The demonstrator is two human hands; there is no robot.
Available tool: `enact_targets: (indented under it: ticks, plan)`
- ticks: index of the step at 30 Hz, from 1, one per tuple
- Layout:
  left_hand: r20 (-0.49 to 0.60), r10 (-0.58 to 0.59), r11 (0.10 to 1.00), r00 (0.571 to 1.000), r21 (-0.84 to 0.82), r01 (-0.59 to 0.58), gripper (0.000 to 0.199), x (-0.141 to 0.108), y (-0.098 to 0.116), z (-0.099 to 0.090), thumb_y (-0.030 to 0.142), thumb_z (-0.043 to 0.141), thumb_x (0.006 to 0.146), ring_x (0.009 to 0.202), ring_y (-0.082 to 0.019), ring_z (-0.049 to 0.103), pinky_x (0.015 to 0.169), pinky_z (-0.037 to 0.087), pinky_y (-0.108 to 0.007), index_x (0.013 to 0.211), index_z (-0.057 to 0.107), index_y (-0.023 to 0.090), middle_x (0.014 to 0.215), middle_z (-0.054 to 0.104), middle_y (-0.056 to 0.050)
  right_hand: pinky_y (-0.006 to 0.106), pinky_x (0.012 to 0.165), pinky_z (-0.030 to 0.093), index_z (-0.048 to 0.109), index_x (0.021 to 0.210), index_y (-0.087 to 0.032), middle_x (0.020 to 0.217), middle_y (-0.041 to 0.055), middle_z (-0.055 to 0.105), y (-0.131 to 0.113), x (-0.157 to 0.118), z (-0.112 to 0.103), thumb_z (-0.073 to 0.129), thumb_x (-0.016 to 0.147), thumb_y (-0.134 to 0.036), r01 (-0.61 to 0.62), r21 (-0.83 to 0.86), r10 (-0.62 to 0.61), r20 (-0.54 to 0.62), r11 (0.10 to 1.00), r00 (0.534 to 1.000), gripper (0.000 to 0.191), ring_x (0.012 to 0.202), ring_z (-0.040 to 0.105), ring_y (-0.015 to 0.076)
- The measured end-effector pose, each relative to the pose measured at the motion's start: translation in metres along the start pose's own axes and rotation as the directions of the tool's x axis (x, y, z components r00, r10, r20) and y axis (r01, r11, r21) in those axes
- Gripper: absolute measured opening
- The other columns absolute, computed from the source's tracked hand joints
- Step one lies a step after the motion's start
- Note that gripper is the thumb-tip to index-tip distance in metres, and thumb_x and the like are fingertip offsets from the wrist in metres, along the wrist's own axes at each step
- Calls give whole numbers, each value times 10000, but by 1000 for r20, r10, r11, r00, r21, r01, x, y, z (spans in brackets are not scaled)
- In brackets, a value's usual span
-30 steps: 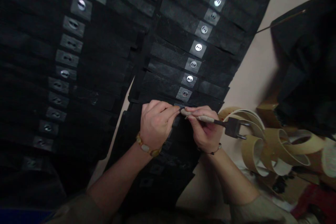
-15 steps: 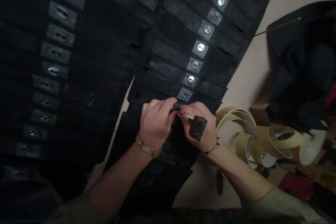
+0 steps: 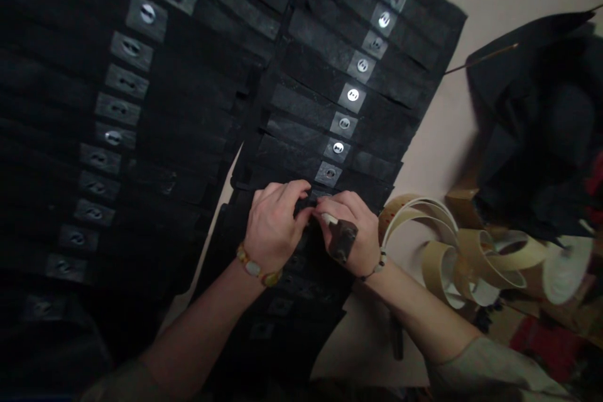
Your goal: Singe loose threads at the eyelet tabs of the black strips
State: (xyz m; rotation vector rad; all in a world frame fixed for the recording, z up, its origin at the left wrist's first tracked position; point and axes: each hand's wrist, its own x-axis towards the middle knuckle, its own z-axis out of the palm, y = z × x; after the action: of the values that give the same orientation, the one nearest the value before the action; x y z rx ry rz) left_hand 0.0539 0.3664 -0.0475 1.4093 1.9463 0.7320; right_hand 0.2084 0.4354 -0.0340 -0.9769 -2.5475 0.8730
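Left hand [image 3: 276, 229]: fingers curled together, tips pressed onto the edge of a black leather strap [image 3: 305, 204] at about 1 o'clock from the wrist. Exact pinch hidden behind the fingers. Right hand [image 3: 346, 226]: closed around a pale-handled tool [image 3: 330, 219], exact kind unclear. Dark blocky head [image 3: 342, 242] toward 6 o'clock, pale tip toward 10 o'clock, right at the strap edge; contact not clear.

Strap long axis roughly 9-to-3, slightly tilted, one of a stacked run of straps. Left fingertips on it, right fingers just beside it, so left hand nearer. Square metal plate with a slotted round disc [image 3: 328, 173] just beyond, at 12 o'clock from the grip. Run of plates continuing toward 1 o'clock.

Second column of plates [image 3: 125, 81] at 10 o'clock. Cream tape rolls [image 3: 471, 267] at 3 o'clock, dark cloth [image 3: 527, 113] at 2 o'clock. Beaded bracelet [image 3: 257, 267] on left wrist, cord bracelet [image 3: 377, 266] on right. No brand, label or writing legible.
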Motion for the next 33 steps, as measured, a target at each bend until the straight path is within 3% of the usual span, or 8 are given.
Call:
enact_targets:
  ticks: [3,6,12,20,23,27,33]
  plan:
    - [26,24,999,999,33,-25,205,11,9,-3,240,627,907,946,-214,637,796,437,-361,1108,667,235,1018,739,-23,352,795,569,629,981,-234,944,37,706,16,4,-11,633,907,-176,-99,324,143,-116,941,983,94,876,687,188]
    - [-21,85,993,996,85,-83,173,30,14,3,289,623,929,943,-212,615,797,419,-371,1073,716,266,996,736,-19,395,846,585,630,988,-229,958,37,713,36,17,-26,698,877,-236,-145,440,261,-217,886,941,130,899,712,202]
    - [-56,113,987,992,118,-106,157,52,9,16,336,630,933,916,-203,600,773,401,-360,1009,761,297,907,728,-20,376,803,597,642,942,-215,916,38,729,64,33,-31,712,865,-233,-22,449,73,-96,893,993,105,884,716,192]
    - [-47,101,993,994,72,-98,155,52,9,12,308,620,932,906,-207,604,761,403,-358,1012,748,274,902,721,-23,361,755,594,650,933,-234,901,27,731,59,37,-25,687,878,-201,22,416,36,-129,909,991,74,862,713,193]
    - [-40,90,994,995,63,-87,160,52,9,12,312,615,929,920,-223,606,767,410,-360,1036,720,257,927,717,-29,364,763,580,654,937,-252,911,21,726,56,39,-21,674,885,-196,12,323,27,-117,946,993,79,845,699,190]
    - [-53,19,999,998,35,-18,236,52,8,12,264,661,891,927,-224,621,788,420,-356,1123,629,245,962,720,-20,370,763,551,652,958,-244,921,36,702,50,48,-24,643,895,-225,12,138,-8,-31,990,999,66,835,666,204]
    - [-42,-13,999,999,29,14,250,54,9,11,175,672,859,914,-220,635,777,422,-341,1078,582,258,946,726,-1,343,735,519,627,945,-227,896,52,629,33,64,-37,553,936,-218,68,-21,-64,126,997,990,75,824,595,203]
